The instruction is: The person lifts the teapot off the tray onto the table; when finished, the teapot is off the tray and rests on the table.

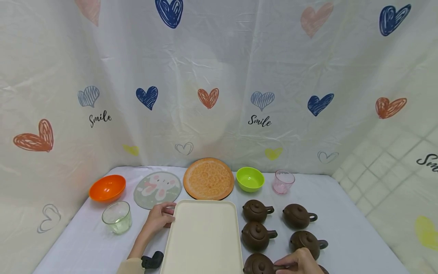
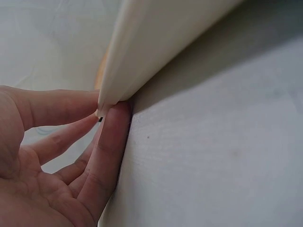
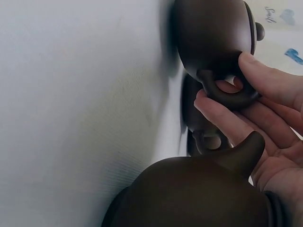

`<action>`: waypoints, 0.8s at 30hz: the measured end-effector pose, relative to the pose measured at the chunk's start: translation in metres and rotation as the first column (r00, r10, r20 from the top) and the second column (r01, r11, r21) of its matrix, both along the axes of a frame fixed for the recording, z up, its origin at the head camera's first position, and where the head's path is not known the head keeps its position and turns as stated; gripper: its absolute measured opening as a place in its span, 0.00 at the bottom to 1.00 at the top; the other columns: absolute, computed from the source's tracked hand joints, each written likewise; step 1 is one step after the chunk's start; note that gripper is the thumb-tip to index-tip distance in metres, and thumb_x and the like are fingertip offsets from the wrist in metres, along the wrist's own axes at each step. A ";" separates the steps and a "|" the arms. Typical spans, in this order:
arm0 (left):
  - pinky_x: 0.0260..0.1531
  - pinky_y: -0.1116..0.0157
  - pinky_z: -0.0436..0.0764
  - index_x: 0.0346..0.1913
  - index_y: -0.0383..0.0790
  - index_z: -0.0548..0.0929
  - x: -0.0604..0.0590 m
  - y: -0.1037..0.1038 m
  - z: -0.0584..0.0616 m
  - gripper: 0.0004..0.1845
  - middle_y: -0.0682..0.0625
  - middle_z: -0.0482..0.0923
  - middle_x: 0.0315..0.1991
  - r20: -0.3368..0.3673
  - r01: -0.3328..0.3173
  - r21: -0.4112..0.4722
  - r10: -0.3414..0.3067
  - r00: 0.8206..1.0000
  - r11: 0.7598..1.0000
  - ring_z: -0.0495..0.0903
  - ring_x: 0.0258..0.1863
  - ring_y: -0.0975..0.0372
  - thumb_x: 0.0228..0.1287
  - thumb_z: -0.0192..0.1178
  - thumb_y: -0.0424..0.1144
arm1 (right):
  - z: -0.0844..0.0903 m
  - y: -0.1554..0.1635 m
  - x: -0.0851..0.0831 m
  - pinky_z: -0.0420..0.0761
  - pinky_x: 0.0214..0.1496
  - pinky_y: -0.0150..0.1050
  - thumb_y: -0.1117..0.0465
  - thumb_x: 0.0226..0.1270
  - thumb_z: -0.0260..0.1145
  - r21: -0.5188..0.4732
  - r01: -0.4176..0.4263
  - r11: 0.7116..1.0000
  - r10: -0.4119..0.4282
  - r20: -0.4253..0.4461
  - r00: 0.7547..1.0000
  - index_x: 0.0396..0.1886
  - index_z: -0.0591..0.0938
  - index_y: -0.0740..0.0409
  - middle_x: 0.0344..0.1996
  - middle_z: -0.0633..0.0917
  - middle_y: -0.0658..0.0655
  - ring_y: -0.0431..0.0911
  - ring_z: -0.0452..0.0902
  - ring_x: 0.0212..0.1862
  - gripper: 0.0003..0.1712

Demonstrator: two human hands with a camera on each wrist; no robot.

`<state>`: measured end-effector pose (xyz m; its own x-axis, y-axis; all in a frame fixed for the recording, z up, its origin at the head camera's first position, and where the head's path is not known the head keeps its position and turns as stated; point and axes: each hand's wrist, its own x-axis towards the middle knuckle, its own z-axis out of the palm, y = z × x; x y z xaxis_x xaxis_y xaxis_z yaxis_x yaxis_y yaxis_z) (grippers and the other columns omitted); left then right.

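Nearest the wearer, the right hand (image 1: 298, 262) has its thumb and fingers (image 3: 222, 116) curled round the loop handle of the front brown teapot (image 1: 259, 264), pinching it; in the right wrist view the thumb lies over the handle and the fingers lie under it, with another teapot's (image 3: 199, 189) spout just below them. Just left of those fingers lies the cream tray (image 1: 202, 238), flat on the white table (image 1: 356, 243). The left hand (image 1: 159, 218) rests at the tray's far left corner, fingers (image 2: 106, 156) relaxed and close together, their tips touching the rim without curling round it. Beyond the right hand's fingers stand four more brown teapots (image 1: 257, 210) in two rows. Left of the left hand's fingers sits a clear glass cup (image 1: 117, 217), and just beyond them a round rabbit mat (image 1: 157, 189). Farther back come an orange bowl (image 1: 107, 188), an orange patterned plate (image 1: 208, 179), a green bowl (image 1: 250, 179) and a pink glass (image 1: 283, 181), all before the heart-printed curtain (image 1: 219, 76).
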<state>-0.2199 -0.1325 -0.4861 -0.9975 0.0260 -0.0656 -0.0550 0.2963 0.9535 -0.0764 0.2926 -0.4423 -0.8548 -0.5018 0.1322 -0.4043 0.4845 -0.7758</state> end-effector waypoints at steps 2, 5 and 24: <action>0.22 0.61 0.84 0.54 0.30 0.79 0.000 0.000 0.000 0.26 0.43 0.77 0.32 0.004 -0.002 -0.001 0.002 1.000 1.000 0.80 0.24 0.59 0.46 0.61 0.21 | -0.002 0.000 -0.001 0.82 0.28 0.28 0.65 0.55 0.71 0.001 -0.014 1.000 0.014 -0.033 0.999 0.31 0.88 0.68 0.27 0.88 0.57 0.31 0.81 0.32 0.08; 0.22 0.61 0.84 0.53 0.30 0.80 0.000 0.000 -0.001 0.26 0.43 0.77 0.32 0.007 -0.003 -0.005 0.003 1.000 1.000 0.80 0.25 0.59 0.46 0.61 0.21 | -0.003 0.000 -0.001 0.82 0.27 0.27 0.67 0.55 0.71 -0.001 -0.028 1.000 0.028 -0.057 0.998 0.30 0.88 0.68 0.26 0.88 0.56 0.30 0.81 0.32 0.07; 0.22 0.61 0.84 0.54 0.30 0.79 -0.001 -0.001 -0.002 0.26 0.43 0.77 0.33 0.010 -0.001 0.004 0.001 1.000 1.000 0.80 0.25 0.59 0.46 0.61 0.21 | 0.014 -0.005 -0.005 0.84 0.32 0.33 0.64 0.53 0.72 0.208 0.041 0.977 -0.078 0.172 0.982 0.30 0.88 0.65 0.28 0.89 0.54 0.35 0.84 0.31 0.07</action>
